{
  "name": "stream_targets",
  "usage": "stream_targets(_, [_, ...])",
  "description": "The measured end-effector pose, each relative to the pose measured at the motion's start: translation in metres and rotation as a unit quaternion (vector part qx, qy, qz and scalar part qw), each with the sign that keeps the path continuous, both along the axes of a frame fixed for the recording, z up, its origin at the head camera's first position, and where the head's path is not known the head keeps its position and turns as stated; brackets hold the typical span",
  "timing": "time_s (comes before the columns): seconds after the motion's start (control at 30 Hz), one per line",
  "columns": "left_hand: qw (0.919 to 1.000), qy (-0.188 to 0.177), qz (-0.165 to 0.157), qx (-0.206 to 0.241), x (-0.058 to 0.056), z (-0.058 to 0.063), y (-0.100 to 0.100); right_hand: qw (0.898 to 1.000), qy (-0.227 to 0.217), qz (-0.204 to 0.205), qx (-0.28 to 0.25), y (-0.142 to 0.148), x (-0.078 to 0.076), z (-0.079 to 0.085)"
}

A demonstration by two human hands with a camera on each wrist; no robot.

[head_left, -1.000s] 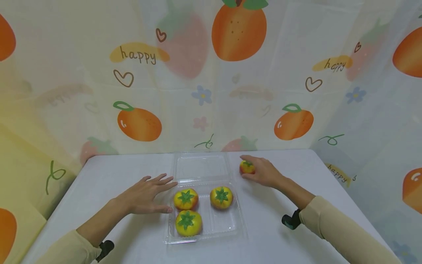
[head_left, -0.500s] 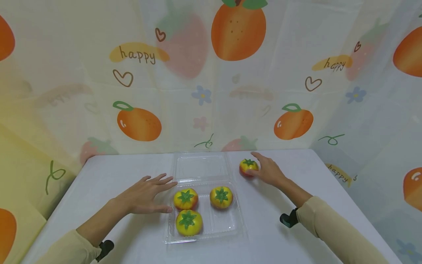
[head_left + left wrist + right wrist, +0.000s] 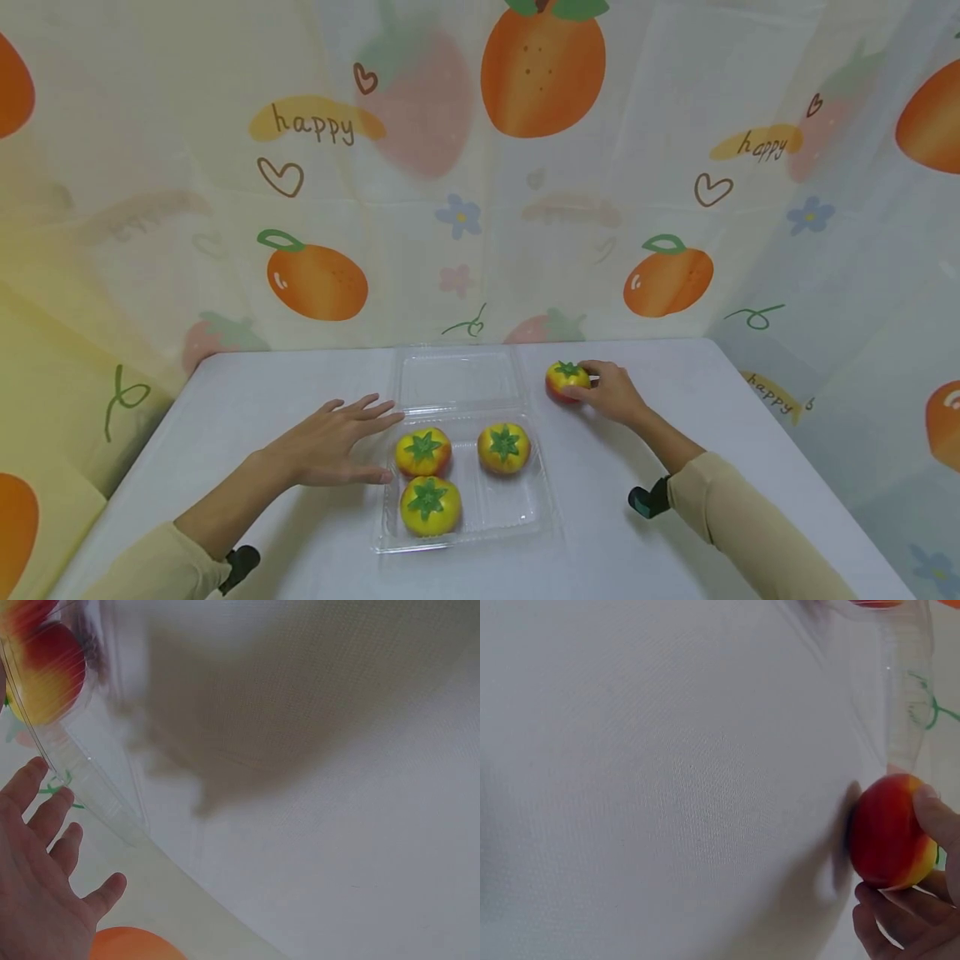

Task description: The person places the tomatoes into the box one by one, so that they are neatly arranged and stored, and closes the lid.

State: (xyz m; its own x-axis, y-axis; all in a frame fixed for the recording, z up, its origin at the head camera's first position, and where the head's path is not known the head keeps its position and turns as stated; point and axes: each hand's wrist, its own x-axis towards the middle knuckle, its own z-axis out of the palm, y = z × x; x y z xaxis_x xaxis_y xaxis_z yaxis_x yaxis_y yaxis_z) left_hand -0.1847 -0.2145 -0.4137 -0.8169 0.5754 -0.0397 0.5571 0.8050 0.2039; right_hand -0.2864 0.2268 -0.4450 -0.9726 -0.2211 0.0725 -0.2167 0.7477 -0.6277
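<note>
At the back right of the table, my right hand (image 3: 613,394) holds a yellow-and-red persimmon (image 3: 566,381) with a green leafy top. In the right wrist view, the thumb lies on one side of this persimmon (image 3: 889,832) and curled fingers on the other. My left hand (image 3: 330,442) is spread, its fingertips at the left edge of a clear plastic clamshell box (image 3: 517,508). Inside the box, a persimmon (image 3: 423,452) sits at back left, another persimmon (image 3: 431,507) at front left and a third persimmon (image 3: 504,449) at back right.
The box's clear lid (image 3: 459,379) lies folded back toward the rear of the white table (image 3: 300,533). A fruit-printed curtain (image 3: 480,250) hangs behind the table and along both sides.
My right hand has loosened from the persimmon, shifted slightly right, then curled its fingers in against it again. The left hand and the box stay where they were.
</note>
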Motion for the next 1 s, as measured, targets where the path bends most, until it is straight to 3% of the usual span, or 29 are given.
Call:
stream_targets(0.43, [1.0,-0.001,-0.002,0.005,0.0008,0.0005,0.0001,1.0,-0.012,0.002,0.009,-0.0012,0.0025,0.0036])
stream_targets(1.0, [0.9999,0.005,-0.008,0.009,0.0026,0.0027,-0.0006,1.0,0.012,0.01,0.026,-0.004,0.0022,0.0037])
